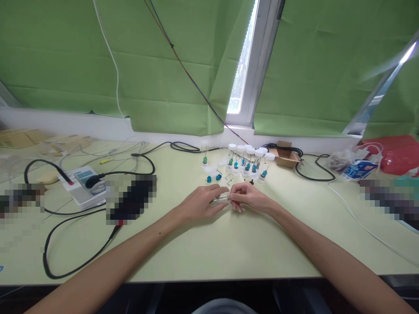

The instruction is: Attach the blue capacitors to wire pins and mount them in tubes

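My left hand [201, 203] is closed around a clear tube [219, 200], which lies sideways between thumb and fingers. At the tube's right end, my right hand [248, 197] pinches with its fingertips; what exactly they grip there is partly hidden. Just beyond the hands lie two small blue pieces [218, 177], some thin bent metal rods [230, 179] and a small black piece [252, 182]. Several clear tubes with white caps [250, 158] stand behind, holding blue or green pieces and thin rods. Another upright tube [204, 155] with a green piece stands left of that group.
A white power strip [83, 185] with a black plug sits at the left, its cables looping over the table [196, 257]. A small cardboard box [286, 156] is behind at right. Blue-and-white packets [358, 168] and a red bag [399, 155] lie far right.
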Demonstrator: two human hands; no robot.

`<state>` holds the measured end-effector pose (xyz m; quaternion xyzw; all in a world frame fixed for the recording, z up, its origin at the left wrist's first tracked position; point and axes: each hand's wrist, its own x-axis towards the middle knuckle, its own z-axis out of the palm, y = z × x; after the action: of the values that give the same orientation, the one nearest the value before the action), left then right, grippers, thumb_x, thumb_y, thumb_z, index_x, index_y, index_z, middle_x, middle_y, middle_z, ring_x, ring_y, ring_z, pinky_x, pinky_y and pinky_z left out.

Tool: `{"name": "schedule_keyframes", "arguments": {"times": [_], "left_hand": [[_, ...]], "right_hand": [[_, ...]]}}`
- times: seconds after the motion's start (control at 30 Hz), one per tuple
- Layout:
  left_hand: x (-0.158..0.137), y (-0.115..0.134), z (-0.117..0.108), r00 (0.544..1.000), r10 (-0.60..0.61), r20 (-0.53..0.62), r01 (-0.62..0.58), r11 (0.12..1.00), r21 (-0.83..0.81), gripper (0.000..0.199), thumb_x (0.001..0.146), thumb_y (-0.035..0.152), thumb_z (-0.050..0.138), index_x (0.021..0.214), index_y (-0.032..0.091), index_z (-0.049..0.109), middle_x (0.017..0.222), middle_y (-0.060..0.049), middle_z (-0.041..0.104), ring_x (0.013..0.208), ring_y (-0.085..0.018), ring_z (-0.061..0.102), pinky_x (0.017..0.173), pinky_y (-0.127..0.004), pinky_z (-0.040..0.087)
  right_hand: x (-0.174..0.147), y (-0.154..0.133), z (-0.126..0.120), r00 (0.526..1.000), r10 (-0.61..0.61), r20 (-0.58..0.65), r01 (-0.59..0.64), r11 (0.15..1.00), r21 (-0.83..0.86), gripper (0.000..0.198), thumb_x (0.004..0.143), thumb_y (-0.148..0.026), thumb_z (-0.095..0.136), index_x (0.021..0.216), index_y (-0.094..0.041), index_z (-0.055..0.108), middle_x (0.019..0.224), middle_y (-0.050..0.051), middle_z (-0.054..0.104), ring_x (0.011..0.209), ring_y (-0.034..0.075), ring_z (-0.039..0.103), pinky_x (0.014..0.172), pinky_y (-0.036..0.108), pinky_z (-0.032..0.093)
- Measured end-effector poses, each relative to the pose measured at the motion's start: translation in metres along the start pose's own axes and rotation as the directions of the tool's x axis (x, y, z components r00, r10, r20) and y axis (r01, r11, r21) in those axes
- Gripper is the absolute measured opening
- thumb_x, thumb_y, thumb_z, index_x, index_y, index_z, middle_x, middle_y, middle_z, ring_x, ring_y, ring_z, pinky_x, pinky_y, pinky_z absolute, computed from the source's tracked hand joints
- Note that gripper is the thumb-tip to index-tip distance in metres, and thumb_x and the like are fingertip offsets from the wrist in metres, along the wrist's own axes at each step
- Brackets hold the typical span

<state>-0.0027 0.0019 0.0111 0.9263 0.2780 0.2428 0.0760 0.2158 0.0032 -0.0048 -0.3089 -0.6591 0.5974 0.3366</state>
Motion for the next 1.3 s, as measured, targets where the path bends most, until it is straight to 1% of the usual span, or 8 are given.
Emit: {"name": "schedule_keyframes", "arguments": {"times": [0.3,0.73,0.9,1.07,1.13,1.2,1.27,1.3], "left_hand": [[-0.002,-0.001,0.000,0.995,0.063,0.078,-0.071,0.992,0.107,0.032,0.091,0.035,0.046,0.120,0.024,0.056,0.086,-0.003,0.061,0.063,-0.015,0.055,0.060,-0.028,0.038],[-0.002,0.001,0.000,0.991,0.095,0.093,-0.107,0.985,0.137,0.030,0.092,0.033,0.046,0.118,0.023,0.056,0.083,-0.003,0.060,0.060,-0.014,0.053,0.058,-0.028,0.036],[-0.001,0.001,0.001,0.998,0.046,0.035,-0.048,0.997,0.061,0.029,0.091,0.034,0.047,0.116,0.023,0.058,0.087,-0.003,0.061,0.064,-0.014,0.053,0.059,-0.027,0.038],[0.004,-0.004,0.003,0.992,-0.059,-0.113,0.047,0.993,-0.104,0.031,0.089,0.038,0.052,0.114,0.021,0.059,0.080,-0.001,0.058,0.065,-0.012,0.052,0.061,-0.025,0.041],[0.006,-0.007,0.003,0.969,-0.150,-0.195,0.110,0.974,-0.200,0.034,0.087,0.041,0.054,0.114,0.020,0.059,0.075,0.000,0.056,0.060,-0.011,0.049,0.059,-0.024,0.042],[0.009,-0.009,0.003,0.933,-0.251,-0.257,0.168,0.937,-0.305,0.035,0.087,0.043,0.055,0.113,0.021,0.058,0.074,0.001,0.055,0.060,-0.011,0.051,0.056,-0.023,0.042],[0.010,-0.010,0.002,0.897,-0.342,-0.282,0.211,0.889,-0.408,0.035,0.086,0.044,0.055,0.112,0.021,0.057,0.075,0.001,0.056,0.062,-0.011,0.054,0.057,-0.023,0.044],[0.011,-0.010,0.002,0.881,-0.379,-0.283,0.225,0.863,-0.453,0.035,0.086,0.045,0.055,0.112,0.022,0.056,0.077,0.001,0.057,0.063,-0.012,0.056,0.057,-0.024,0.044]], "right_hand": [[-0.004,-0.002,0.000,0.998,0.043,0.037,-0.041,0.997,-0.059,0.033,0.079,-0.043,0.069,0.067,-0.015,0.055,0.054,-0.001,0.061,0.045,0.009,0.053,0.042,0.020,0.037],[-0.004,-0.003,0.002,0.996,0.088,-0.007,-0.088,0.987,-0.136,0.031,0.079,-0.038,0.068,0.063,-0.017,0.052,0.047,-0.003,0.056,0.038,0.007,0.044,0.040,0.020,0.034],[-0.003,-0.004,0.002,0.998,0.051,-0.048,-0.057,0.991,-0.122,0.034,0.077,-0.043,0.070,0.063,-0.018,0.052,0.049,-0.003,0.055,0.040,0.007,0.044,0.041,0.021,0.034],[-0.002,-0.009,0.001,0.993,-0.058,-0.099,0.046,0.992,-0.114,0.033,0.080,-0.046,0.066,0.071,-0.016,0.058,0.056,-0.002,0.057,0.045,0.009,0.048,0.043,0.022,0.035],[-0.001,-0.010,-0.001,0.976,-0.118,-0.185,0.091,0.985,-0.150,0.032,0.085,-0.048,0.060,0.076,-0.017,0.060,0.059,-0.001,0.057,0.046,0.009,0.048,0.044,0.023,0.035],[0.000,-0.008,-0.004,0.925,-0.209,-0.318,0.121,0.954,-0.273,0.032,0.088,-0.047,0.055,0.078,-0.018,0.060,0.059,-0.001,0.057,0.046,0.010,0.048,0.045,0.024,0.036],[0.002,-0.004,-0.007,0.850,-0.335,-0.406,0.109,0.867,-0.487,0.028,0.089,-0.042,0.054,0.075,-0.019,0.059,0.060,0.000,0.058,0.049,0.012,0.050,0.050,0.026,0.039],[0.003,-0.001,-0.008,0.821,-0.397,-0.410,0.089,0.798,-0.596,0.025,0.089,-0.038,0.055,0.074,-0.019,0.059,0.061,0.000,0.059,0.053,0.013,0.052,0.053,0.027,0.041]]}}
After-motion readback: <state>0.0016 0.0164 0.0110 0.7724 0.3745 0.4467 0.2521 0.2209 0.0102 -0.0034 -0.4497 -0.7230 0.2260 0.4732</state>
